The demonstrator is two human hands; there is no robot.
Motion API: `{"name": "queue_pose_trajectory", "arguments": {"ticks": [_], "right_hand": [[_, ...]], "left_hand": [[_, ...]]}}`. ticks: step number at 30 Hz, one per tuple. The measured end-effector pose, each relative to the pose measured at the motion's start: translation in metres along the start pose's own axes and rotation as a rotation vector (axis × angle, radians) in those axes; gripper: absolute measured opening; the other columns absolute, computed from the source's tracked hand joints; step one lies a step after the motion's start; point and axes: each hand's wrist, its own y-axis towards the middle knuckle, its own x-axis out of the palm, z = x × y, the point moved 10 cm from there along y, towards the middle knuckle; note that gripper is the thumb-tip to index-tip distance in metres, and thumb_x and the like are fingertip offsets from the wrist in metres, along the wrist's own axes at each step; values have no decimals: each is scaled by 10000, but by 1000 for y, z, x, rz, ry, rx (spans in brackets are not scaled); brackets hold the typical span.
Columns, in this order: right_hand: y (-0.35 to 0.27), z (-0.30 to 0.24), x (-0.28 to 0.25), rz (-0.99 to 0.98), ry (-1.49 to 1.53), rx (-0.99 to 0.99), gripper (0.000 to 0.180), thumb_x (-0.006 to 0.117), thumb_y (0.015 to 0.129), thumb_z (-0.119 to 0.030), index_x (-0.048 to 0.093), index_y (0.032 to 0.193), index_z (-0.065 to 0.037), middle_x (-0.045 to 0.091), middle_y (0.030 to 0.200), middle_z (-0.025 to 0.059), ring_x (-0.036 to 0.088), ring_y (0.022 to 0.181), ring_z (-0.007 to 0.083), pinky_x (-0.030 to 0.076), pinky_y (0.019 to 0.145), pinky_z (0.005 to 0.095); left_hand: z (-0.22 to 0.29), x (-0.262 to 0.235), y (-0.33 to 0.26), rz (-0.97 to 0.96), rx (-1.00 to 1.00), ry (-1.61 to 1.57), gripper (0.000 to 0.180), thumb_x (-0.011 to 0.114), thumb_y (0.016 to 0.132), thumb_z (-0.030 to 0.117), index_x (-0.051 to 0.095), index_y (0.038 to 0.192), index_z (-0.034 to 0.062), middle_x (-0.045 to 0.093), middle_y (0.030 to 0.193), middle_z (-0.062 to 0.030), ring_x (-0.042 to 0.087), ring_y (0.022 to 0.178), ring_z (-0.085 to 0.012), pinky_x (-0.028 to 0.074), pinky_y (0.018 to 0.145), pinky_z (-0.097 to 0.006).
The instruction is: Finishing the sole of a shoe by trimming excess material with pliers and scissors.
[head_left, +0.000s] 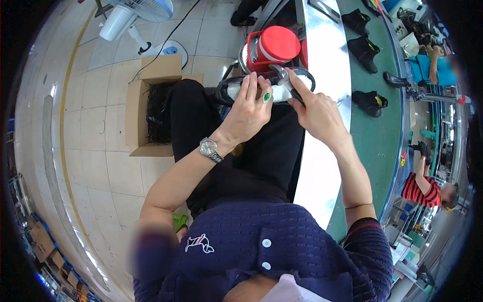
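Observation:
A black shoe (225,92) with white stuffing inside lies across my lap, over my black trousers. My left hand (247,111), with a green ring and a silver wristwatch, rests on top of the shoe and grips it. My right hand (316,111) holds the shoe's other end, its index finger stretched along a shiny metal piece (283,76) at the shoe's opening. Much of the shoe is hidden under both hands.
A red-lidded container (275,46) stands just beyond the shoe. A green conveyor belt (387,131) on my right carries several black shoes (369,102). An open cardboard box (151,108) with dark laces sits on the tiled floor at my left, a white fan (132,15) beyond it. Other people work at the far right.

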Motion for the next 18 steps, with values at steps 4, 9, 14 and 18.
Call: {"name": "queue_pose_trajectory", "arguments": {"ticks": [4,9,14,18], "right_hand": [[-10,-13,-20,129,204,31,648,553,907,-147,242,1476,-125,610,602,209,640,591,397,495,569,498],[1,-19,1,-82,-16,-27,631,546,891,-101,273,1460,-109,624,635,218,642,600,404,500,565,492],[-9,-27,3,91,212,18,624,557,889,-111,290,1453,-112,622,633,223,642,599,406,502,574,501],[5,-35,-6,38,142,-27,619,559,893,-118,294,1453,-112,614,611,217,635,576,406,493,553,497]], "left_hand": [[1,-4,-2,35,-14,-33,414,550,846,115,539,1170,-143,531,1144,-235,517,1149,-422,406,1035,-471],[-25,-6,-2,64,-193,-453,571,714,747,174,502,1206,-91,537,1146,-216,502,1167,-357,431,986,-480],[-40,-16,-6,-120,-213,-117,445,573,810,88,558,1221,-82,602,1084,-188,528,1104,-288,299,1103,-420],[-40,-11,-11,-126,-174,-60,408,562,815,88,576,1183,-89,606,1085,-187,533,1094,-293,309,1095,-435]]}}
